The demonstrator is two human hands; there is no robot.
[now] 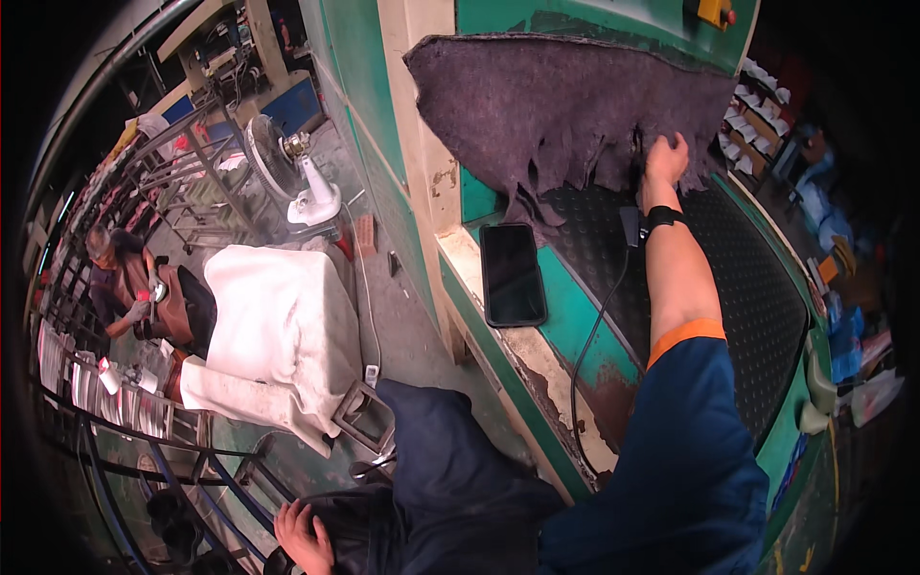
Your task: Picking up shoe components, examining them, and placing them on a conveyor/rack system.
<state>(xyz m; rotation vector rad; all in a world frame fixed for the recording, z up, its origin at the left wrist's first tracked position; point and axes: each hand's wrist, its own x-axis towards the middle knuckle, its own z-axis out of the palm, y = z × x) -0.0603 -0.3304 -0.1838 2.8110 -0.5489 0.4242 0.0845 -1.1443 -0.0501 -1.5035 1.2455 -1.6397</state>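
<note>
A dark purplish-brown leather hide [565, 105] with a ragged lower edge hangs down the front of the green machine [379, 115] onto a black studded mat [738, 278]. My right hand [668, 159] reaches forward to the hide near this ragged edge, its fingers curled. What they pinch, if anything, does not show. A black band [663, 217] circles that wrist. My left hand [303, 537] rests low by my dark-clad leg, fingers loosely stretched and holding nothing. A phone [512, 275] with a dark screen lies on the machine's ledge, left of my right forearm.
A small dark block [630, 226] on a black cable lies beside my right wrist. Off to the left are a cloth-covered stand [278, 316], a fan [287, 172], metal racks [182, 192] and a seated person [144, 287] at work. Shelving with bags [824, 220] stands at right.
</note>
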